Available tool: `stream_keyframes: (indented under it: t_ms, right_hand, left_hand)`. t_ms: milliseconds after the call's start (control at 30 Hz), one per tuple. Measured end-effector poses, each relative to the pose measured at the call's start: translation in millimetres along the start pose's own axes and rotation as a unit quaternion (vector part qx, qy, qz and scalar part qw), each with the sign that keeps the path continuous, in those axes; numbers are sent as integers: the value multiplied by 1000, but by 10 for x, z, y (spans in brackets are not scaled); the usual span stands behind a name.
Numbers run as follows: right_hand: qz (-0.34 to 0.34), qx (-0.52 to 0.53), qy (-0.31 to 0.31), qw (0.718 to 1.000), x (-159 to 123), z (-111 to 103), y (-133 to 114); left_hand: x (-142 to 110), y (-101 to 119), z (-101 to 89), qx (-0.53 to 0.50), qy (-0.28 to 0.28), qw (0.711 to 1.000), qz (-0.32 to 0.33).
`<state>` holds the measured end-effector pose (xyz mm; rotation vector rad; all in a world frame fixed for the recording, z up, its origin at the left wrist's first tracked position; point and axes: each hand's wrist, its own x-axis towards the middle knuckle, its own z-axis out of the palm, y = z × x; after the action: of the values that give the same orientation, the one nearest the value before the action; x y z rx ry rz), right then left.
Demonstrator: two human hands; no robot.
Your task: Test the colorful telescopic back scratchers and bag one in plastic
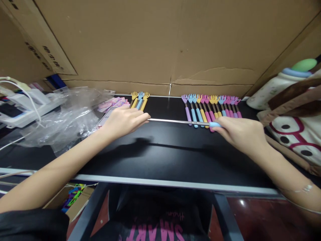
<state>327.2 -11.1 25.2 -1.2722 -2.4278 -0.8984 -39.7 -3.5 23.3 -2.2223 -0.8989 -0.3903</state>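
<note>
Blue-handled rod (175,121) | above tbl (163,167) | L hand (121,121) closed on far end, R hand (243,134) gripping hdl (215,124) | we'd best hold ends in line, w/o bending!

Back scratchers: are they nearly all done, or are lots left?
Partway, I think. In hand: a blue-handled scratcher, its rod stretched between left hand and right hand. Maybe the long row at right is done and the three scratchers at left remain, but it could be the other way round.
</note>
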Motion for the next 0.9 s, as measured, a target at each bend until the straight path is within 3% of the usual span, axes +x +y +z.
stream_keyframes:
  t_ms: [200, 300, 400, 567, 900]
  right_hand:
    - [-1, -16, 2, 1000, -70, 10, 119]
    - [0, -14, -12, 1000, -77, 16, 103]
    - [-14, -18, 1, 1000, -66, 8, 52]
    - [-22, -35, 34, 999, 13, -16, -27]
    - [-9, -2, -4, 1000, 88, -9, -125]
  left_hand:
    - [-21, -96, -48, 68, 3, 998, 11]
    - [-22, -47, -4, 84, 36, 995, 38]
    - [0, 38, 11, 72, 74, 992, 70]
    - [58, 81, 1, 51, 84, 993, 67]
    - [-19, 39, 67, 37, 83, 994, 60]
